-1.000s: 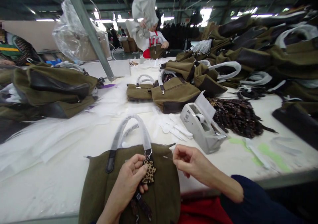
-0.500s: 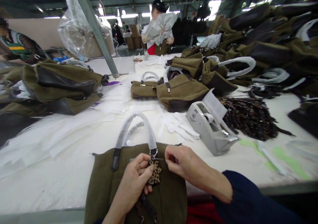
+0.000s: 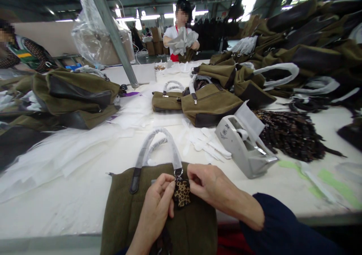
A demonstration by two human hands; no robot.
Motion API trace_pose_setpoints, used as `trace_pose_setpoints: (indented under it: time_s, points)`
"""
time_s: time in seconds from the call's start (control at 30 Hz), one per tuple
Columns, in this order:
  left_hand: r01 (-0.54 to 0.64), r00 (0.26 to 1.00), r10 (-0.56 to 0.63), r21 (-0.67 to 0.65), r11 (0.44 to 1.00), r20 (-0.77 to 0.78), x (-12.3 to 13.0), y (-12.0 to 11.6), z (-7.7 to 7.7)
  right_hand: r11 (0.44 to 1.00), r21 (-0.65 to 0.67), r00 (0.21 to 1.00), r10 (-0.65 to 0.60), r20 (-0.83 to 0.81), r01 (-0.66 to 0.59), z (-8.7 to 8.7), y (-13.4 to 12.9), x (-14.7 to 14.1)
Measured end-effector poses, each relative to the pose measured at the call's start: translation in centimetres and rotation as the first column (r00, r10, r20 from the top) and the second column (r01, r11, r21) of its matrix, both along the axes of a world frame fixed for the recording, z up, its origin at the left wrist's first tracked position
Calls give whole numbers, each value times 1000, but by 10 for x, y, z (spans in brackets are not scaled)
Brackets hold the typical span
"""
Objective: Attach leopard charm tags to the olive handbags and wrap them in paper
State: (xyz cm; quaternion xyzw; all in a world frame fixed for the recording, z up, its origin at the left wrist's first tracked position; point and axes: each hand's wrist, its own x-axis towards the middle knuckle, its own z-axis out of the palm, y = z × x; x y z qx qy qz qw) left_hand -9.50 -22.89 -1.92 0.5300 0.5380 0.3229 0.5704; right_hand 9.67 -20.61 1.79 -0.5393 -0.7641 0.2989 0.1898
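From the bag (image 3: 195, 223), 9 o'clock is giving you the widest room, with white tabletop (image 3: 62, 209) running alongside. At 12, wrapped handles (image 3: 143, 149) are looping across your way, and another olive bag (image 3: 213, 102) is lying beyond. At 2, the tape dispenser (image 3: 240, 153) is standing near your right hand (image 3: 213, 183), leaving you a narrow strip between.

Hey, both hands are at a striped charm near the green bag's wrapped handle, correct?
No: the charm is leopard-spotted, not striped, as the head view shows. The left hand and right hand are at it, near the wrapped handle of the green bag.
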Motion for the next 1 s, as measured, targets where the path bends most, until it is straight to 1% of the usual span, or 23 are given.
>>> trace_pose_setpoints:
  time_s: [0.17, 0.33, 0.5, 0.67, 0.77, 0.83, 1.0]
  points:
    - [-43, 997, 41, 23, 999, 62, 3, 0, -4, 1000, -8, 999, -8, 38, 8, 6, 0, -4]
    - [-76, 992, 74, 18, 997, 97, 4, -2, -5, 1000, -3, 999, -7, 49, 7, 6, -1, -7]
    - [-101, 991, 99, 22, 995, 85, 6, -2, -2, 1000, 21, 998, 14, 59, -16, 4, -2, -6]
    - [-112, 993, 110, 55, 992, 36, 10, -4, -1, 1000, 28, 998, -11, 55, 10, 2, -1, -10]
    - [-91, 996, 92, 82, 992, -5, 10, -7, -1, 999, 36, 998, 2, 58, -4, 1, 0, -15]
    - [-57, 998, 60, 92, 994, -35, 9, -8, 1, 999, 39, 997, 4, 83, -7, 1, 1, -16]
    - [33, 994, -29, 43, 999, -106, -6, -2, 14, 1000, 2, 984, 18, 179, -19, -1, 2, -11]
